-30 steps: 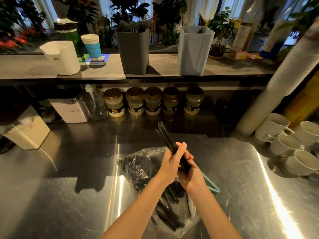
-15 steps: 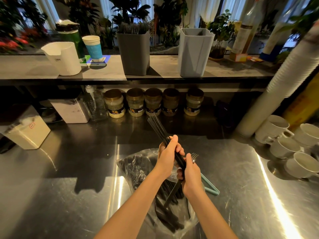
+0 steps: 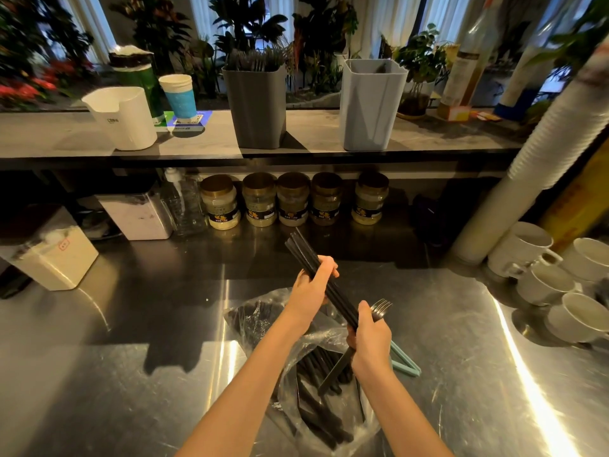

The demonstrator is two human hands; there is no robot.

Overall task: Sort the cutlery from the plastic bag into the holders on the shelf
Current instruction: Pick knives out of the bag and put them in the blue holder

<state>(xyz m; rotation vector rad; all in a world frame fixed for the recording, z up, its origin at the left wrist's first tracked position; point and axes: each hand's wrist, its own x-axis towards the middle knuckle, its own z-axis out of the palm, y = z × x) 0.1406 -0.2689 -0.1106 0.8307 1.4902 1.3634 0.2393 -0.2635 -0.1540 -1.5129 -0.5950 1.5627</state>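
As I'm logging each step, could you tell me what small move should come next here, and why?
Probably the right hand draws its fork away from the black cutlery bundle gripped by the left hand, toward the dark grey holder, since forks already stand there.

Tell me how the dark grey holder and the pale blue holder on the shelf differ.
Colour: the dark grey holder is charcoal, the pale blue holder light. Fill: the dark grey holder bristles with cutlery above its rim; the pale blue holder shows only one dark tip. Both are tall, square, upright tubs on the shelf.
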